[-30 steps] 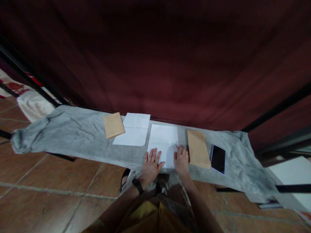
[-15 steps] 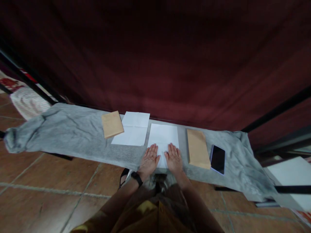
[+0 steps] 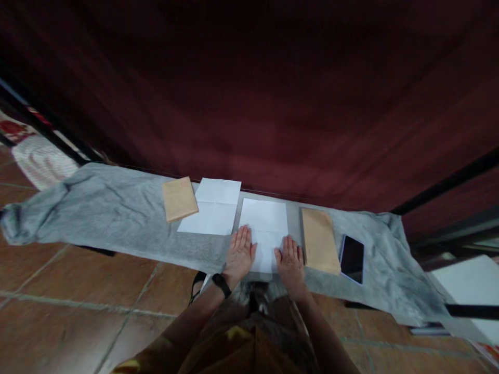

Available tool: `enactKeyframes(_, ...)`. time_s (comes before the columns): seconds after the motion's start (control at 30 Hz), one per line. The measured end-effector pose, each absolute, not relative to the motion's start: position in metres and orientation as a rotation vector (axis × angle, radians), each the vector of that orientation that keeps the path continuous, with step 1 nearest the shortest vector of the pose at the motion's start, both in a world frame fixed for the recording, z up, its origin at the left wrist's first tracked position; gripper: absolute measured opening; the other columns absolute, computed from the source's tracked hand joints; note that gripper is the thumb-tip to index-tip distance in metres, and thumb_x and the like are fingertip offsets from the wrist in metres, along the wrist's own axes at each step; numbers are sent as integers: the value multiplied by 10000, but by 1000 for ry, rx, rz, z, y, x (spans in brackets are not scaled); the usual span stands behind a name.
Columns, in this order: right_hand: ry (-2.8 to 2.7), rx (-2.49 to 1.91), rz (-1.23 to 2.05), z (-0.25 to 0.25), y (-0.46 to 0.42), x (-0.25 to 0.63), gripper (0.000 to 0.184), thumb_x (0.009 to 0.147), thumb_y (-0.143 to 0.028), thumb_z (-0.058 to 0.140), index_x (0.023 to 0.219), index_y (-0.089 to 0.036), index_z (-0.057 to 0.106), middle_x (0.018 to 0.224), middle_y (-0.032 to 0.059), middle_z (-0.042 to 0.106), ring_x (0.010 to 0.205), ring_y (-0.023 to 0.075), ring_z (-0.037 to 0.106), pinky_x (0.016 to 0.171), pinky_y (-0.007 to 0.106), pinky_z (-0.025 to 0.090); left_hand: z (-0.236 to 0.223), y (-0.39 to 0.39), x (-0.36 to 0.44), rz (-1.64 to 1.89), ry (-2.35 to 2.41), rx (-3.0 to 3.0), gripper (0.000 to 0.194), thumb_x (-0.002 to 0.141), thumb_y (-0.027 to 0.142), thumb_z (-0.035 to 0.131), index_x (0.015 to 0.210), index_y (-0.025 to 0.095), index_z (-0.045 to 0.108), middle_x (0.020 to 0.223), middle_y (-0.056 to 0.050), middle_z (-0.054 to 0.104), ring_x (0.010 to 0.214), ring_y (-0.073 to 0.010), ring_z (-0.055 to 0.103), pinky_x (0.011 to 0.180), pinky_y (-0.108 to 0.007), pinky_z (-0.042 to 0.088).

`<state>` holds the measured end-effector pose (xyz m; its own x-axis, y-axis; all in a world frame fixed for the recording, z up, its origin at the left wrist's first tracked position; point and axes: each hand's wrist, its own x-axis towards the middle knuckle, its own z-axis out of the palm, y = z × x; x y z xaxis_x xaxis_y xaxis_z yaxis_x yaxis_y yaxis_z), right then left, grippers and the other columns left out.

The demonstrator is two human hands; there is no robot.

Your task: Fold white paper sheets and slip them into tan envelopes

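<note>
A creased white sheet of paper (image 3: pixel 264 214) lies flat in front of me on a grey cloth. My left hand (image 3: pixel 239 254) rests flat on its left edge, fingers stretched out. On the near right edge of the same sheet lies my right hand (image 3: pixel 290 262), also flat and open. Neither hand grips anything. To the left is a second creased white sheet (image 3: pixel 212 217), partly under a brown envelope (image 3: pixel 180 199). Another brown envelope (image 3: pixel 320 240) sits just right of my right hand.
A phone (image 3: pixel 352 258) with a pale purple edge lies right of the envelope. The grey cloth (image 3: pixel 117 208) covers a long narrow bench. Behind it hangs a dark red curtain (image 3: pixel 249 130). Black bars stand at both sides, and tiles (image 3: pixel 78 327) cover the floor.
My hands have slid apart on the white sheet, the right one moving rightward toward its edge. More of the paper between them shows now. The envelopes and phone lie as before.
</note>
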<state>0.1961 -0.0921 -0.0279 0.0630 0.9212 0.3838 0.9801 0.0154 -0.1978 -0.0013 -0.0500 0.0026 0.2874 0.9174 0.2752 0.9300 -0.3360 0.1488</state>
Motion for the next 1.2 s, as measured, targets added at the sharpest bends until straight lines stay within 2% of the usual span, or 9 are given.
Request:
enactKeyframes(0.1,-1899,-1989,-77,-20,-72,188,548,1077,-325,293,1540,-51,401,1576,220,439,1490,294,375,1198,517,314,2,-26,20,-492,-1720,-2557,594,1047,324,299,1579,60,304,1645,-161,333,1558,-248,227,1275,-459,234)
enactKeyframes(0.3,-2043,-1868,183,-2,-2,166,546,1079,-290,207,1548,-99,410,1619,134,401,1515,203,334,1231,423,281,-2,28,44,-302,-1654,-2747,583,1012,252,316,1563,67,359,1648,-157,334,1559,-267,228,1266,-471,222)
enactKeyframes(0.47,-2134,-1929,213,1,37,161,545,1096,-344,175,1553,-180,422,1628,75,396,1514,212,335,1246,456,216,-5,61,39,-271,-1730,-2699,589,1010,233,279,1574,78,350,1651,-157,325,1557,-277,236,1262,-501,207)
enactKeyframes(0.67,-2171,-1970,142,-3,69,163,512,1093,-383,236,1558,-265,414,1653,1,339,1526,220,313,1252,461,188,-3,92,24,-254,-1780,-2658,583,1030,321,289,1581,143,363,1663,-131,307,1557,-306,229,1255,-534,190)
enactKeyframes(0.9,-2003,-2062,25,-14,88,178,553,1071,-386,276,1566,-176,406,1636,88,370,1506,270,354,1237,486,219,-3,107,20,-241,-1830,-2611,628,1047,387,253,1583,70,324,1662,-160,292,1561,-261,227,1269,-459,181)
enactKeyframes(1.07,-1885,-2100,-63,-24,85,190,601,1058,-376,266,1551,-59,404,1593,192,413,1484,306,389,1214,508,274,-5,107,20,-239,-1850,-2606,645,1043,405,258,1589,65,309,1666,-149,284,1564,-254,217,1277,-442,164)
enactKeyframes(1.2,-1820,-2092,-132,-28,77,196,609,1051,-369,275,1525,-19,430,1561,232,444,1442,326,448,1191,528,317,-6,108,20,-240,-1860,-2609,650,1039,405,262,1593,66,301,1671,-149,269,1566,-254,211,1278,-440,154)
